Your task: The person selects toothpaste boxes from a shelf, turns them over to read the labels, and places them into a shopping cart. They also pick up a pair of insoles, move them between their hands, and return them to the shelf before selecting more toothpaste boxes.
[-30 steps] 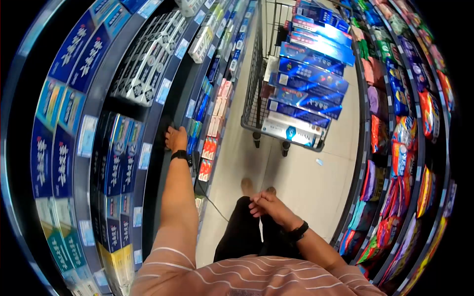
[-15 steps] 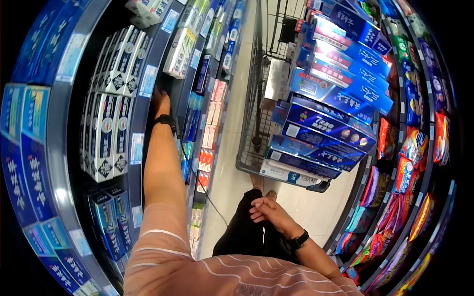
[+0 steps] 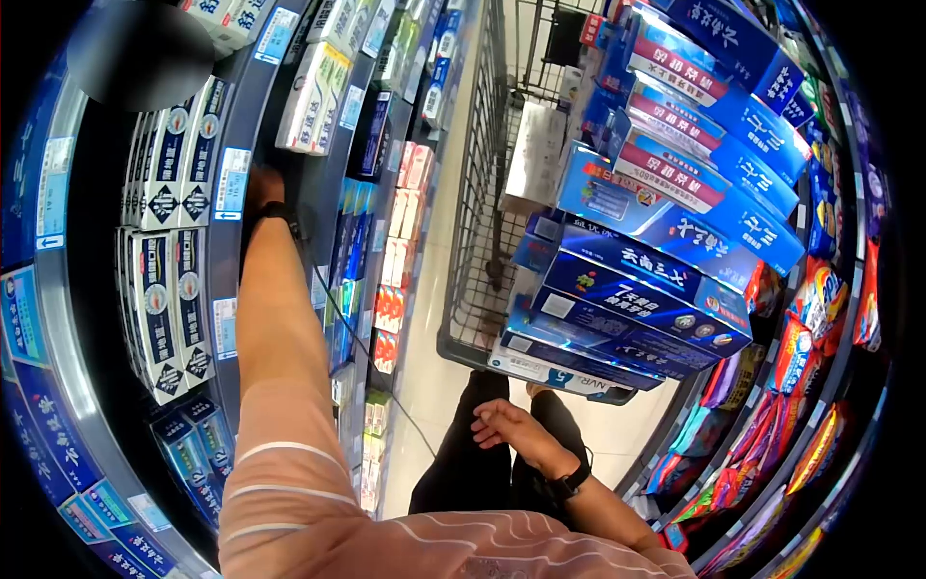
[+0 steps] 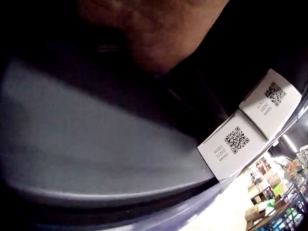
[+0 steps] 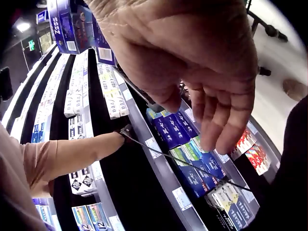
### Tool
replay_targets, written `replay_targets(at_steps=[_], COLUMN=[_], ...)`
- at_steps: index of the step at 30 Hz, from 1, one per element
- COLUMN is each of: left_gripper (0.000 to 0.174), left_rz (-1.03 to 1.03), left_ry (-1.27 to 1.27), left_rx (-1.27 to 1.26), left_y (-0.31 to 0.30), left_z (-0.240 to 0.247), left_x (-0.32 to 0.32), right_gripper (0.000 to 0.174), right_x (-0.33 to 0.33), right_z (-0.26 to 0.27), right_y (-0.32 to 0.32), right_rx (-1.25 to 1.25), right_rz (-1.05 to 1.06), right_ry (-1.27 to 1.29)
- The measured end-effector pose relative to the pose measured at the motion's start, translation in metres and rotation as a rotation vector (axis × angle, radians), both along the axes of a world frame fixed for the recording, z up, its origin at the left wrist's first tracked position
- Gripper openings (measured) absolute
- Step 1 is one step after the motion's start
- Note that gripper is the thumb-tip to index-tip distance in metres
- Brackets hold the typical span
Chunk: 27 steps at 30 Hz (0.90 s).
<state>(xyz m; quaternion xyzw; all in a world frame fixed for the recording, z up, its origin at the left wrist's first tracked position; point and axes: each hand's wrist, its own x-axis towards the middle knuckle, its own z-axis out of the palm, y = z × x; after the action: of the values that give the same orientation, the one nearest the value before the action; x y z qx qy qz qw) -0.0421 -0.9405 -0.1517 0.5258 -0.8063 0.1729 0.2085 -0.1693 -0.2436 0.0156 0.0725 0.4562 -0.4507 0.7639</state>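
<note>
My left hand (image 3: 268, 188) reaches deep into a dark gap on the left shelf, with its fingers lost in shadow. In the left wrist view the hand (image 4: 159, 33) hangs over a bare grey shelf board (image 4: 96, 144). Two white box ends with QR codes (image 4: 236, 139) stand beyond it. White-and-green toothpaste boxes (image 3: 316, 96) sit farther along that shelf; white-and-navy boxes (image 3: 178, 159) are stacked on the neighbouring shelf. My right hand (image 3: 511, 431) hangs in front of my legs, its fingers loosely bent around nothing, as the right wrist view also shows.
A shopping cart (image 3: 451, 340) piled with blue toothpaste cartons (image 3: 646, 289) stands ahead in the aisle. A white box (image 3: 533, 154) lies inside it. A thin cable (image 3: 342, 314) runs from my left wrist. Colourful bags (image 3: 796, 352) fill the right shelves.
My left arm has reached farther forward and deeper into the shelf, until the fingers are hidden in shadow. The cart appears nearer. My right hand has stayed in front of my legs.
</note>
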Motion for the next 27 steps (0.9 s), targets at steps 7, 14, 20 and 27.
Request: replay_targets(at_steps=[7,14,20,27], left_gripper=[0.034,0.037,0.048,0.04], left_rz=[-0.026,-0.217,0.327,0.409], left_ry=[-0.17,0.148,0.204,0.139], left_rx=[0.319,0.345,0.504,0.586], left_y=[0.112,0.181,0.24,0.312], left_z=[0.1,0.089,0.094,0.1], left_x=[-0.052,-0.009,0.067,0.098], right_gripper=[0.031,0.032,0.034,0.03], right_x=[-0.01,-0.02,-0.031,-0.044], right_z=[0.005,0.016,0.04,0.053], right_y=[0.014,0.02,0.029,0.036], right_rx=[-0.019,-0.046,-0.088,-0.192], right_rz=[0.034,0.087,0.097,0.077], right_ry=[-0.048,0.004,0.073,0.137])
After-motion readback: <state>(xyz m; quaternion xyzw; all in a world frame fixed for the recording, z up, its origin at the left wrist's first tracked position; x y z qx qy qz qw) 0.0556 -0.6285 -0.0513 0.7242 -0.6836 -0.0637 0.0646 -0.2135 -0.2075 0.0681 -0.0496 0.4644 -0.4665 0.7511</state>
